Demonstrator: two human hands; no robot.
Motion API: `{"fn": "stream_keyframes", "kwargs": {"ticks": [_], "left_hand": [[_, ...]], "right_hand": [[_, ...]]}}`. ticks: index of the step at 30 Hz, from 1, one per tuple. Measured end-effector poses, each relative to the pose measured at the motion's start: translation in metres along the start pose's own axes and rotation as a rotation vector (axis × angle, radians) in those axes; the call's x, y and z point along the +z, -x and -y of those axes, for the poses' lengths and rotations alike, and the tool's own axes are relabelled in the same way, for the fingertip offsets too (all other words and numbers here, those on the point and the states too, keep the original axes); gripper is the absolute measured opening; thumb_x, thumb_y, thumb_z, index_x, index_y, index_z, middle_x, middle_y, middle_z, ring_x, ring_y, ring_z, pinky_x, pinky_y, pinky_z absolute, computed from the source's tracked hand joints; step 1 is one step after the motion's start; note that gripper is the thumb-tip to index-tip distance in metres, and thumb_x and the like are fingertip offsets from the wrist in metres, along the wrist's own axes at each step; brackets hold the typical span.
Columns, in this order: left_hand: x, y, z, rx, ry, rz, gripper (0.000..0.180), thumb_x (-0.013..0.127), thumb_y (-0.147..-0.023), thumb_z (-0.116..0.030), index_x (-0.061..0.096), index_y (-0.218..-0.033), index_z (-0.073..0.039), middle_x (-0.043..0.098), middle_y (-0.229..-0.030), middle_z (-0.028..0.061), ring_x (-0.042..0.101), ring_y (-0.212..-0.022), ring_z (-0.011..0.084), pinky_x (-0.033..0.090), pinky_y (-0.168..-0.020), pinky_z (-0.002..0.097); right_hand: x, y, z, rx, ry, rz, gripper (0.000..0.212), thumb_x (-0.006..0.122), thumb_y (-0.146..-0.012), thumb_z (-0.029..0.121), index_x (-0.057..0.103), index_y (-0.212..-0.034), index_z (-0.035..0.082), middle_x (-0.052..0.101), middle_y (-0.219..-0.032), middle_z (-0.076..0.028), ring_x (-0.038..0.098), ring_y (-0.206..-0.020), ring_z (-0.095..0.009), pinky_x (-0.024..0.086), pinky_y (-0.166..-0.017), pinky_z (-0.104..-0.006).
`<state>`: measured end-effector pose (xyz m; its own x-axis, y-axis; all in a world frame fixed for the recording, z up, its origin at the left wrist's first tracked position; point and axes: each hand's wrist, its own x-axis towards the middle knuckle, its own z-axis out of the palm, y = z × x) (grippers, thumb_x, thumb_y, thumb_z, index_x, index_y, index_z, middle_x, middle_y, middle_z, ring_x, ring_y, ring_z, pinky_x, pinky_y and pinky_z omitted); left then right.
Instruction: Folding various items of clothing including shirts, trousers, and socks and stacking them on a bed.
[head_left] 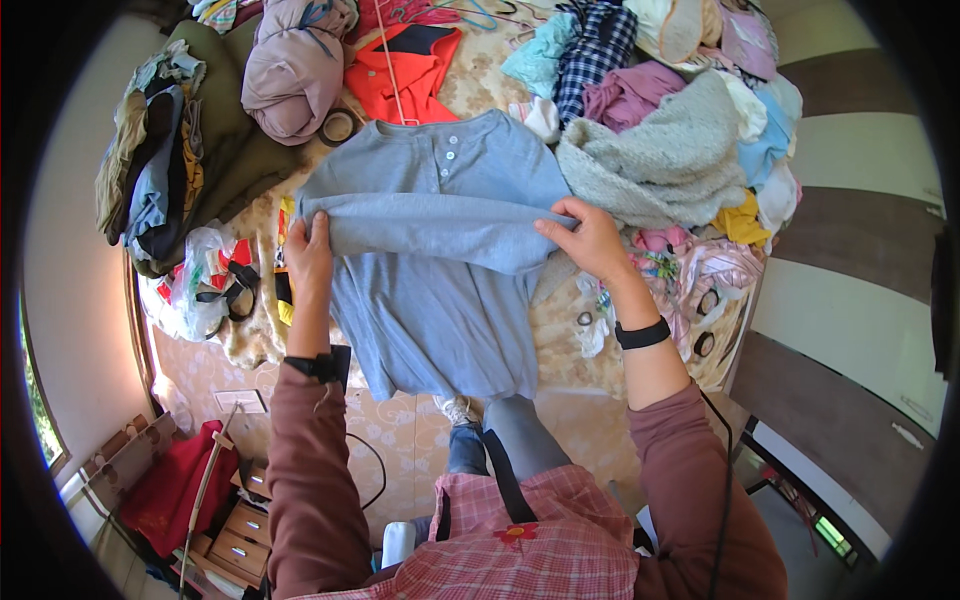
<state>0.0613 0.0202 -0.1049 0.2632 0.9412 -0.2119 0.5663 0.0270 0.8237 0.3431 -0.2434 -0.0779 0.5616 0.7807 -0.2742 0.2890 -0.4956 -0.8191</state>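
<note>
A blue-grey shirt [430, 320] with a buttoned neck placket lies spread in front of me, its lower part hanging over the bed's near edge. One long sleeve-like band of its cloth stretches sideways across the chest between my hands. My left hand [309, 254] is closed on the left end of that band, thumb on top. At the other end, my right hand [592, 240] pinches the cloth beside a grey-green fluffy fabric [660, 155]. The fingertips under the cloth are hidden in both hands.
The bed [580, 360] has a patterned cover. Beyond the shirt lie a red garment [430, 85] and a mauve bundle [292, 75]. Dark clothes [160, 170] and a plastic bag [205, 280] are heaped left. More clothes, including a checked blue piece [597, 55], are piled right. Cabinets [850, 250] stand far right.
</note>
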Motion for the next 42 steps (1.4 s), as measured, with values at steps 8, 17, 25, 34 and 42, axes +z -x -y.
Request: {"fn": "stream_keyframes", "kwargs": {"ticks": [8,17,25,34,42], "left_hand": [[0.049,-0.039,0.019,0.087,-0.376,-0.032,0.033,0.061,-0.084,-0.026,0.062,-0.107,-0.003,0.067,-0.089,0.0148,0.064,-0.084,0.0256,0.049,-0.075,0.0349],[0.002,-0.008,0.034,0.193,-0.201,-0.393,0.017,0.06,-0.082,-0.012,0.064,-0.097,-0.008,0.062,-0.085,0.0071,0.058,-0.068,0.0195,0.048,-0.065,0.0312],[-0.032,0.071,0.101,-0.054,-0.642,-0.245,0.037,0.07,-0.071,-0.035,0.063,-0.096,-0.008,0.059,-0.091,0.0115,0.057,-0.085,0.0292,0.045,-0.076,0.0404],[-0.015,0.136,0.081,-0.252,-0.888,-0.012,0.033,0.064,-0.071,-0.037,0.064,-0.093,-0.012,0.058,-0.102,0.011,0.05,-0.103,0.0305,0.036,-0.09,0.0454],[-0.028,0.163,0.132,-0.291,-0.634,-0.008,0.02,0.057,-0.078,-0.026,0.059,-0.081,-0.006,0.06,-0.083,0.0165,0.057,-0.084,0.0349,0.044,-0.076,0.0442]], "right_hand": [[0.03,-0.025,-0.014,-0.108,0.41,-0.377,0.025,0.069,-0.077,0.022,0.06,-0.096,0.01,0.063,-0.085,-0.012,0.062,-0.08,-0.034,0.048,-0.066,-0.0405],[0.068,-0.001,0.027,-0.331,0.496,-0.464,0.038,0.065,-0.076,0.007,0.057,-0.113,0.013,0.049,-0.104,-0.011,0.053,-0.092,-0.031,0.046,-0.077,-0.0404],[0.108,-0.016,-0.01,-0.018,0.566,-0.045,0.044,0.064,-0.075,0.006,0.053,-0.117,0.013,0.047,-0.113,-0.016,0.052,-0.101,-0.037,0.045,-0.086,-0.0411],[0.144,0.064,0.04,-0.076,0.135,0.13,0.019,0.056,-0.079,0.008,0.063,-0.097,0.006,0.062,-0.086,-0.015,0.06,-0.08,-0.033,0.048,-0.071,-0.0397],[0.206,0.117,0.072,0.029,-0.174,0.426,0.019,0.053,-0.081,0.01,0.064,-0.096,0.007,0.065,-0.076,-0.011,0.062,-0.068,-0.024,0.048,-0.063,-0.0346]]}}
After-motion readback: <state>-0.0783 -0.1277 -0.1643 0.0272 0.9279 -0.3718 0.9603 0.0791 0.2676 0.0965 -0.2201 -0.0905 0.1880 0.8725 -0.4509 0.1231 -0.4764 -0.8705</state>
